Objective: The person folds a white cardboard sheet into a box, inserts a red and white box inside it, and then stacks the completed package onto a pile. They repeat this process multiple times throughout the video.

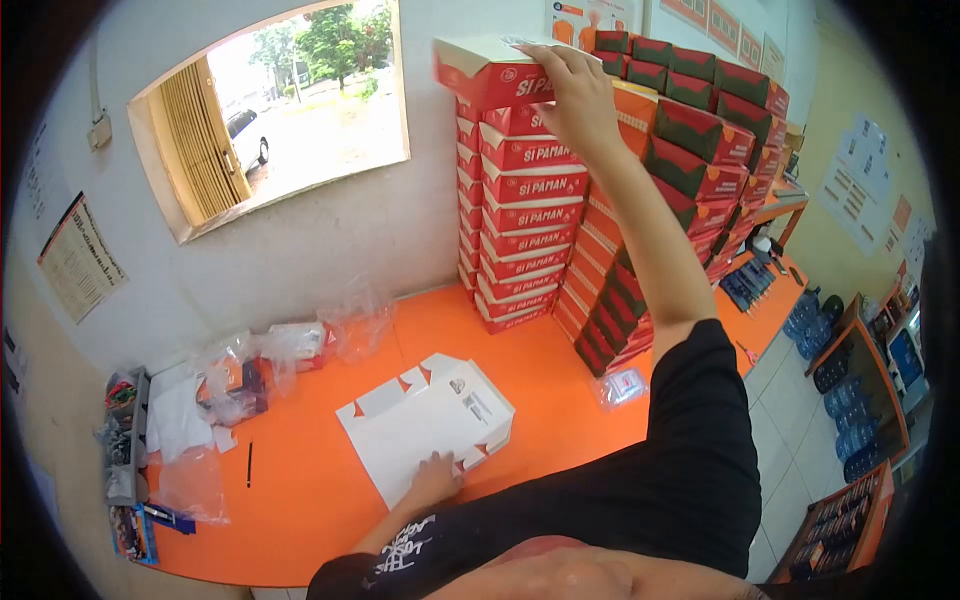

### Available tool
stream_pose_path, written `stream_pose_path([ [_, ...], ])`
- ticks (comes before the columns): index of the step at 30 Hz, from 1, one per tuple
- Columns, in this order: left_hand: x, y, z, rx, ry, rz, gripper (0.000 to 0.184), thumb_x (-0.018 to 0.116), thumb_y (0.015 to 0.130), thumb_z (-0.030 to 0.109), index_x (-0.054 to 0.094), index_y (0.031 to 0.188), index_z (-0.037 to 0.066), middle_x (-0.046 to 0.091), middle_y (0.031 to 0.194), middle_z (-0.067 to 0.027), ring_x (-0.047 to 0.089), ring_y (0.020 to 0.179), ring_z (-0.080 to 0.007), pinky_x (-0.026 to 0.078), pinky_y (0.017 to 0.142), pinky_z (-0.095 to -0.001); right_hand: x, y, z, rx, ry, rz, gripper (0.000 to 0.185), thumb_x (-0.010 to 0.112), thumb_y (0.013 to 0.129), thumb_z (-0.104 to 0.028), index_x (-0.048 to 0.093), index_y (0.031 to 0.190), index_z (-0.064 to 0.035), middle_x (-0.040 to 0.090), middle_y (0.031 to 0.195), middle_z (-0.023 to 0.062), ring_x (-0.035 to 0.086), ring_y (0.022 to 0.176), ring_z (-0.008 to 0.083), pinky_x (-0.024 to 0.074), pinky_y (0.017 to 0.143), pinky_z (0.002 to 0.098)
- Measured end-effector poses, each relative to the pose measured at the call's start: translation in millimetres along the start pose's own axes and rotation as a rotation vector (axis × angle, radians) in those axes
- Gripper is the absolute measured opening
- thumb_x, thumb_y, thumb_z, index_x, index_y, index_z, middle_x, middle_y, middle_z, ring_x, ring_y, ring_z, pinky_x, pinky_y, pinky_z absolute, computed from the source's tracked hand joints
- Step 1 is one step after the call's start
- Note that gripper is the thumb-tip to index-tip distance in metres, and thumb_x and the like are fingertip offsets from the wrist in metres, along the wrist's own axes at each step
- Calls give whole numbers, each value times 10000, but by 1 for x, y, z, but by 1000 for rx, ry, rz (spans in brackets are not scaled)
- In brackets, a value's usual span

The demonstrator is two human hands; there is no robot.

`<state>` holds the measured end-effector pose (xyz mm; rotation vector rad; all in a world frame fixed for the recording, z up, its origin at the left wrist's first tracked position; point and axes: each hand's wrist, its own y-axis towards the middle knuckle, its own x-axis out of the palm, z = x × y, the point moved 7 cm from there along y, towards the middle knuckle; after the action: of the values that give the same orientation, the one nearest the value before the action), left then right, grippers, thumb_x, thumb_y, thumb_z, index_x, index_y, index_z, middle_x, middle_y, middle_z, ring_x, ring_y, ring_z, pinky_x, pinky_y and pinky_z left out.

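Note:
My right hand (pixel 580 95) is raised at the top of a tall stack of red and white boxes (pixel 535 190). Its fingers are on the top and edge of the uppermost box (pixel 490 75), which sits slightly askew over the stack. Low in the view, my left hand (pixel 436 480) lies on the near edge of an unfolded white cardboard sheet (pixel 410 430), fingers spread. The sheet rests flat on the orange table (pixel 310 490) and has notched sides with small red cut-outs and some print at its right part.
More stacked boxes (pixel 700 150) rise at the right. Clear plastic bags (pixel 235 370), a black pen (pixel 250 463) and a grey organizer (pixel 125 440) are at the left. A small plastic packet (pixel 622 387) lies right of the sheet. Water bottles (pixel 850 430) stand at the far right.

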<state>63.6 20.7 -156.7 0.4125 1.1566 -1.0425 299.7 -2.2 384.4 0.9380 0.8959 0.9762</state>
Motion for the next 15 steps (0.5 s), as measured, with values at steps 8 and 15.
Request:
stream_pose_path([
  [8,-21,-12,0,118,-23,-148,331,502,821,289,570,952,-8,603,944,-211,589,886,-351,463,757,-434,148,-40,133,339,-156,-314,804,559,670,100,296,1355,-229,416,1296,135,364,1223,349,353,984,431],
  [15,-11,-2,-30,127,-31,-290,423,582,757,333,595,1075,55,619,975,-164,581,930,-332,444,830,-403,136,-39,128,312,-185,-252,816,548,695,48,231,1380,-260,322,1369,162,242,1302,353,268,1019,516],
])
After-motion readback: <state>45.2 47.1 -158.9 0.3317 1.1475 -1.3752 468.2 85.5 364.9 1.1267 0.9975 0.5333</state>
